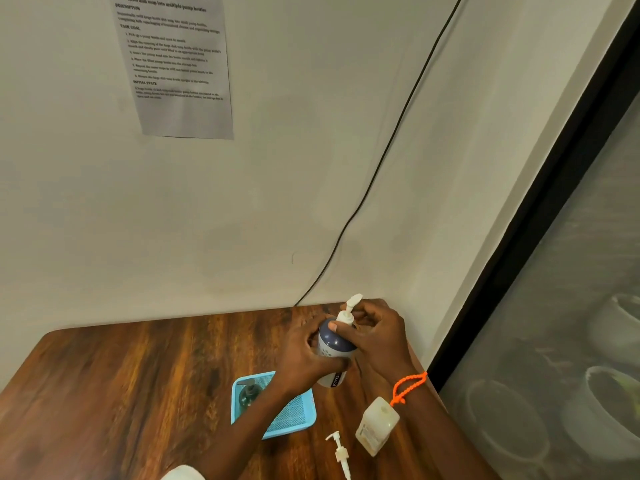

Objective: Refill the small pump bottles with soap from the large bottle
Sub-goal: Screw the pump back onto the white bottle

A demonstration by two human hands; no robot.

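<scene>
Surface: wooden bench (138,375) against a wall.
Left hand (304,355): grip wrapped around blue-white bottle (334,344).
Right hand (377,337): grip pinching its white pump (348,315).
Below grip: blue tray (294,415), loose pump (339,452).

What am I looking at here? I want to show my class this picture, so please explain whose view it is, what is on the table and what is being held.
There is no machine: one camera worn on a person's head looks down at their bare hands. The left hand grips a blue-and-white pump bottle; the right hand is at its white pump collar. On the wooden table lie a blue tray holding a dark pump bottle, a pale capped bottle and a loose pump head.
</scene>
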